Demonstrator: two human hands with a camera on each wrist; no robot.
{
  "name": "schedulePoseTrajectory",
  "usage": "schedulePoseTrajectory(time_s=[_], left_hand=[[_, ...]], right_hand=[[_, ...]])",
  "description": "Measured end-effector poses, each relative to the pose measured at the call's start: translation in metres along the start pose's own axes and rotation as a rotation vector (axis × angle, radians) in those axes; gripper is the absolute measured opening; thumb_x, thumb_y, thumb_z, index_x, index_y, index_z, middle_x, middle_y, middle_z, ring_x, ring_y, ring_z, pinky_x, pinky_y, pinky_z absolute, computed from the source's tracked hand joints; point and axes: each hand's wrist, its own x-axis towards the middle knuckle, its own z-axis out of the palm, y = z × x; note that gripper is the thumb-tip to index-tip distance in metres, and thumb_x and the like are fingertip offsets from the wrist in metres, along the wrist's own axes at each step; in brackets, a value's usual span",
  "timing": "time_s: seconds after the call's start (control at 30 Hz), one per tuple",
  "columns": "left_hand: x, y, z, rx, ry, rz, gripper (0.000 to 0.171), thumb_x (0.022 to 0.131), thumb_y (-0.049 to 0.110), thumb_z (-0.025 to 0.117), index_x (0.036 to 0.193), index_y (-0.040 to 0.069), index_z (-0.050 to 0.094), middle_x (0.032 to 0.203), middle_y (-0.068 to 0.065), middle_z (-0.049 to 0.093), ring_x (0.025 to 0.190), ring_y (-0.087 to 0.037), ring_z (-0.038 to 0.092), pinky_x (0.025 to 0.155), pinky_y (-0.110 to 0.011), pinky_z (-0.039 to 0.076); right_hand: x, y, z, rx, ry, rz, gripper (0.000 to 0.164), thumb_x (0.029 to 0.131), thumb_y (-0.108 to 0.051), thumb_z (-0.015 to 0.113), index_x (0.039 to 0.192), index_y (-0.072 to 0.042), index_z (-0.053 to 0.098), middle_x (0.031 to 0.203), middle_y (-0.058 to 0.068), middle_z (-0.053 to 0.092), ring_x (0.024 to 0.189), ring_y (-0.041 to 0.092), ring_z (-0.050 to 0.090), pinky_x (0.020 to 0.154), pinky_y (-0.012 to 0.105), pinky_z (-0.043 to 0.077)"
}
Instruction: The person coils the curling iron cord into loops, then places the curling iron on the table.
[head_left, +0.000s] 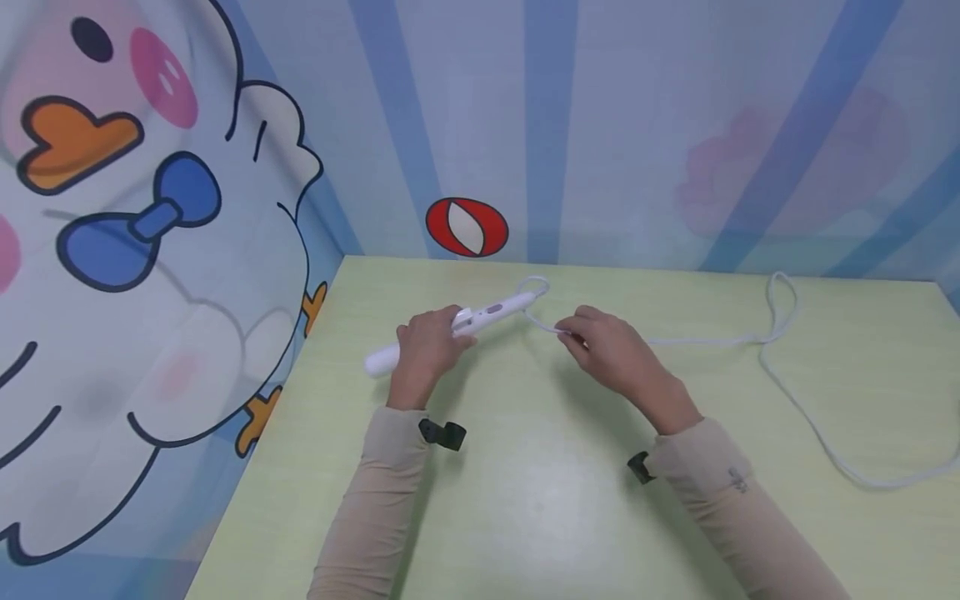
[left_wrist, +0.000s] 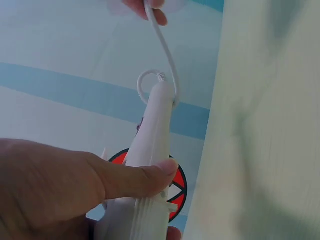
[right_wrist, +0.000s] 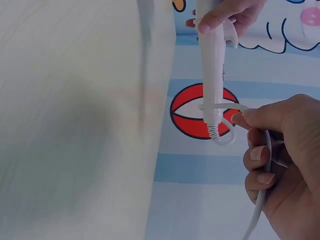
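A white curling iron is held slantwise above the table by my left hand, its fingers and thumb wrapped round the middle near the lever. In the left wrist view the thumb lies along the iron's side. The white power cord leaves the handle end in a small loop and crosses the handle's tip. My right hand pinches this cord a short way from the handle. In the right wrist view the cord also runs through the curled fingers of that hand.
The cord's remainder trails right over the pale yellow-green table, with a loop near the back edge. Behind stands a blue striped wall with a red-and-white ball picture. A large cartoon bird covers the left wall.
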Motion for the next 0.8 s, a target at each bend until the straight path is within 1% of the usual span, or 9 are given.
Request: schedulePoseTrajectory(time_s=[0.13, 0.23, 0.5, 0.6, 0.8], left_hand=[[-0.003, 0.005, -0.004, 0.003, -0.019, 0.015, 0.044, 0.086, 0.033, 0.07, 0.127, 0.021, 0.059, 0.108, -0.007, 0.067, 0.094, -0.029, 0.056, 0.088, -0.049, 0.038], [-0.006, 0.007, -0.007, 0.009, -0.047, 0.028, 0.042, 0.086, 0.031, 0.071, 0.125, 0.023, 0.06, 0.109, -0.006, 0.066, 0.095, -0.03, 0.054, 0.089, -0.049, 0.036], [-0.011, 0.006, -0.014, 0.041, -0.128, 0.056, 0.041, 0.084, 0.028, 0.073, 0.124, 0.027, 0.062, 0.111, -0.004, 0.066, 0.099, -0.028, 0.05, 0.091, -0.048, 0.033], [-0.012, 0.005, -0.015, 0.056, -0.172, 0.084, 0.042, 0.084, 0.027, 0.073, 0.125, 0.027, 0.062, 0.112, -0.003, 0.065, 0.1, -0.027, 0.049, 0.092, -0.046, 0.033], [-0.016, 0.004, -0.016, 0.038, -0.263, 0.162, 0.043, 0.084, 0.025, 0.074, 0.125, 0.028, 0.062, 0.11, 0.002, 0.065, 0.098, -0.023, 0.05, 0.092, -0.044, 0.033]], right_hand=[[0.002, -0.003, -0.008, -0.053, 0.036, -0.086, 0.017, 0.093, -0.01, 0.061, 0.106, -0.006, 0.07, 0.084, 0.003, 0.058, 0.063, 0.011, 0.049, 0.061, 0.028, 0.044], [0.005, -0.004, -0.016, -0.066, 0.042, -0.125, 0.017, 0.092, -0.009, 0.062, 0.106, -0.006, 0.071, 0.082, 0.003, 0.055, 0.062, 0.011, 0.045, 0.06, 0.027, 0.042], [0.011, 0.002, -0.029, -0.045, 0.044, -0.158, 0.018, 0.092, -0.009, 0.062, 0.108, -0.007, 0.071, 0.085, 0.003, 0.055, 0.066, 0.012, 0.046, 0.062, 0.028, 0.042], [0.013, 0.005, -0.032, -0.03, 0.048, -0.169, 0.018, 0.091, -0.009, 0.063, 0.108, -0.007, 0.071, 0.086, 0.003, 0.057, 0.068, 0.012, 0.049, 0.064, 0.029, 0.043], [0.016, 0.01, -0.033, 0.02, 0.046, -0.182, 0.019, 0.09, -0.009, 0.064, 0.108, -0.008, 0.071, 0.087, 0.002, 0.059, 0.071, 0.012, 0.052, 0.067, 0.03, 0.046]])
